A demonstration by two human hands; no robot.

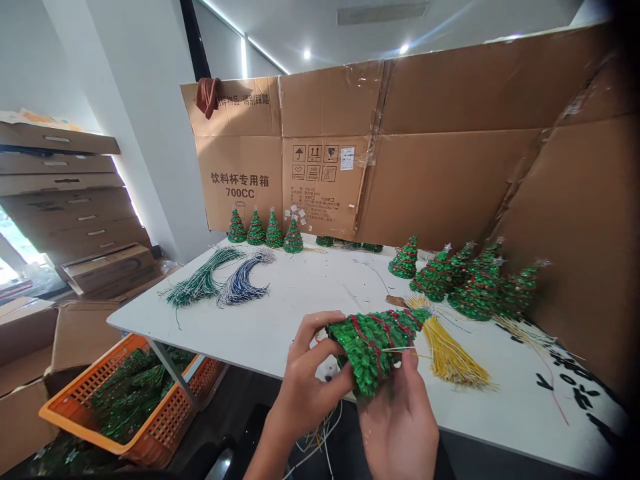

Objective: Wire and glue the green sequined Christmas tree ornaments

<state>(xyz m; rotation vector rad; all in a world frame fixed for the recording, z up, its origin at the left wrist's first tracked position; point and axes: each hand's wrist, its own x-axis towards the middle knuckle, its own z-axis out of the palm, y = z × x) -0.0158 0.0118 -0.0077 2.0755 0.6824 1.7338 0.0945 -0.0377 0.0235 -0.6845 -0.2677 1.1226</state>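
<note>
A small green tinsel Christmas tree [373, 343] with red garland lies tilted on its side between my hands, above the table's front edge. My left hand [315, 367] grips it around the base, fingers curled over the rim. Against its lower side is my right hand [400, 407], thumb and fingers closed near a thin pale wire [397, 349] that crosses the tree; whether the fingers pinch the wire or only the tree is partly hidden. Just right of the tree's tip, a bundle of yellow wires [453, 353] rests on the table.
Green wires [200, 280] and blue wires [245, 283] lie on the white table [310, 287]. Finished-looking trees [293, 237] stand along the back, others [475, 287] at right. Cardboard walls [425, 173] enclose the rear. An orange crate [135, 433] of trees sits below left.
</note>
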